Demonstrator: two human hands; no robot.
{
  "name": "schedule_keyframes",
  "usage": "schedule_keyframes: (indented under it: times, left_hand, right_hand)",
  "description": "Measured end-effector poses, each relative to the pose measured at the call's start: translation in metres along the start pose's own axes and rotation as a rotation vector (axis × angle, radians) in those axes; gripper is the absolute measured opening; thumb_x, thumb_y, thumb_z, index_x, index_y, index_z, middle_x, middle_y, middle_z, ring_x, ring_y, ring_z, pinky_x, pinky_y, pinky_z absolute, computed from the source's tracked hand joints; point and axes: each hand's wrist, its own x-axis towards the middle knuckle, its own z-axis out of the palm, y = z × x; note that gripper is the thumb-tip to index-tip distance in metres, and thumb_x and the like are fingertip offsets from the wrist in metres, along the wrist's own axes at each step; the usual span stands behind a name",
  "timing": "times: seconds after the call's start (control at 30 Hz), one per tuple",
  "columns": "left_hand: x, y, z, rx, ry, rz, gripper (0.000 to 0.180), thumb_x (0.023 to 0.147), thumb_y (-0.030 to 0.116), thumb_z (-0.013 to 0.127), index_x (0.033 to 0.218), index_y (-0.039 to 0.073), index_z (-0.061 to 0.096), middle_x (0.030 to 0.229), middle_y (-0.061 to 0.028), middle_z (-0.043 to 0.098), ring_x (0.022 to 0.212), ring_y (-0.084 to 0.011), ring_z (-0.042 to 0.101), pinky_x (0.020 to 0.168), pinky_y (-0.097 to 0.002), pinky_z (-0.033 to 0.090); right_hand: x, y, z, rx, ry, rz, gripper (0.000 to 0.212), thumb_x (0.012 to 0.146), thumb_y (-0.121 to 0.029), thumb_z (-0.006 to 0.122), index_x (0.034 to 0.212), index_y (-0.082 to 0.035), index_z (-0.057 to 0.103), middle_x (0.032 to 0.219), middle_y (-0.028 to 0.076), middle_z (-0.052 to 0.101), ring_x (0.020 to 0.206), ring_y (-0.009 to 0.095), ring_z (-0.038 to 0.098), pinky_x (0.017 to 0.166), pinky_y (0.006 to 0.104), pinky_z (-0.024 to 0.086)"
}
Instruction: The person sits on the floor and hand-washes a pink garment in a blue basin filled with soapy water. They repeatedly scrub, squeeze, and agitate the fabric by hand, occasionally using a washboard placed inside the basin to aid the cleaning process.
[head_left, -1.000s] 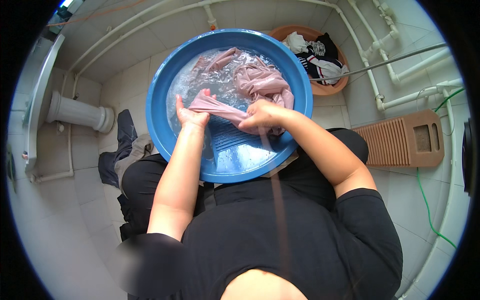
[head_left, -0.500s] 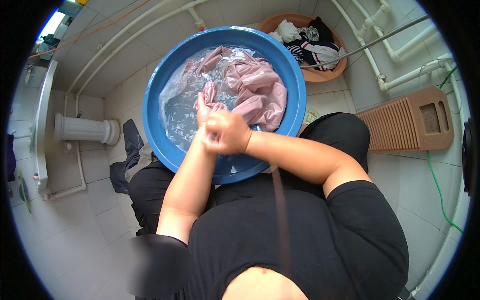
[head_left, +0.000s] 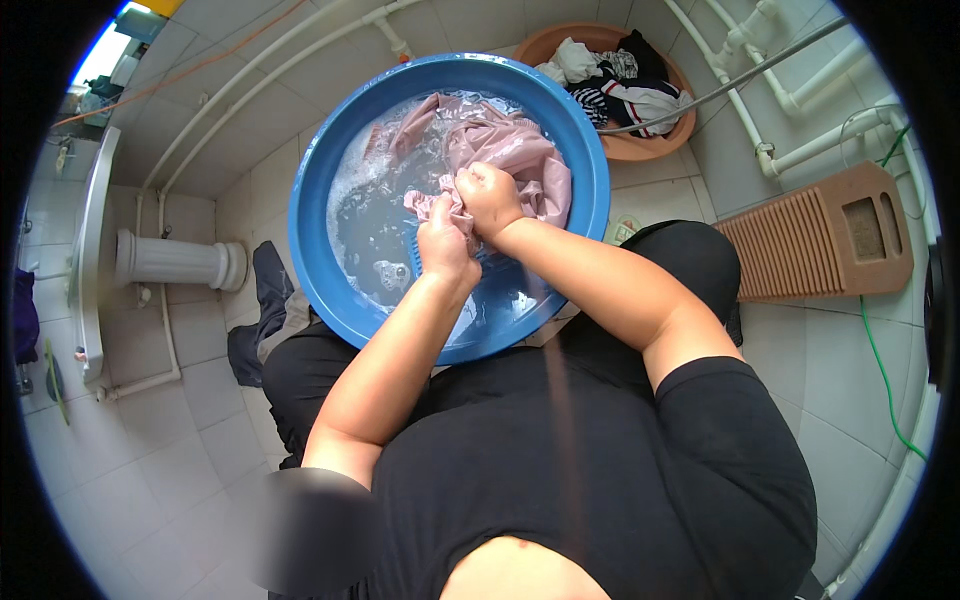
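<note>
The left hand [head_left: 447, 247] and right hand [head_left: 490, 203] grip bunched bits of the pink cloth [head_left: 512, 150] near the middle of the blue tub [head_left: 590, 200], its big heap lying in bubbly water [head_left: 375, 225] toward two o'clock.

The left hand [head_left: 447, 243] and right hand [head_left: 489, 199], side by side, gripped pink cloth [head_left: 508, 150] over the blue tub [head_left: 311, 232]. A brown basin [head_left: 640, 150] held clothes [head_left: 640, 103] at far right; a washboard [head_left: 785, 240] was nearer.

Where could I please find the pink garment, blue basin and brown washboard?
Pink garment [head_left: 515, 152]: head view, on its bunched fabric.
Blue basin [head_left: 313, 215]: head view, on its left wall.
Brown washboard [head_left: 795, 241]: head view, on its ridged face.
</note>
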Motion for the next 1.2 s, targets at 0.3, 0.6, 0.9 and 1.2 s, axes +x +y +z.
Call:
schedule_keyframes:
  times: [0.3,0.6,0.9,1.2]
  left_hand:
    - [0.012,0.002,0.002,-0.032,0.018,0.064,0.022,0.09,0.03,0.046,0.08,0.013,0.056,0.064,-0.0006,0.055,0.056,-0.0153,0.054,0.05,-0.031,0.043]
    - [0.044,0.005,-0.05,-0.027,-0.113,-0.009,0.03,0.087,0.033,0.054,0.067,0.011,0.056,0.053,-0.0017,0.047,0.045,-0.0153,0.046,0.043,-0.0306,0.037]
    - [0.017,0.041,-0.012,-0.152,-0.065,0.174,0.02,0.086,0.022,0.058,0.098,0.006,0.061,0.091,-0.0043,0.064,0.082,-0.0174,0.061,0.076,-0.0309,0.048]
    - [0.128,0.039,-0.169,0.375,0.523,0.025,0.033,0.073,0.003,0.068,0.103,0.0,0.056,0.104,-0.0126,0.061,0.092,-0.0248,0.06,0.075,-0.039,0.051]
  right_hand:
    - [-0.022,-0.005,0.017,0.222,-0.078,-0.033,0.018,0.079,-0.016,0.055,0.069,-0.001,0.056,0.065,0.014,0.057,0.061,0.014,0.054,0.058,0.0333,0.045]
    - [-0.045,-0.043,0.014,0.171,-0.204,-0.051,0.022,0.075,-0.025,0.056,0.072,-0.003,0.059,0.073,0.022,0.059,0.069,0.038,0.058,0.064,0.0402,0.047]
    - [0.031,0.02,-0.012,0.397,-0.417,0.487,0.031,0.083,-0.03,0.054,0.073,-0.001,0.059,0.063,0.011,0.059,0.058,0.02,0.057,0.055,0.0321,0.044]
    - [0.02,0.025,-0.021,-0.435,-0.251,-0.204,0.028,0.078,-0.03,0.061,0.096,-0.009,0.062,0.101,0.013,0.059,0.091,0.03,0.059,0.078,0.0381,0.047]
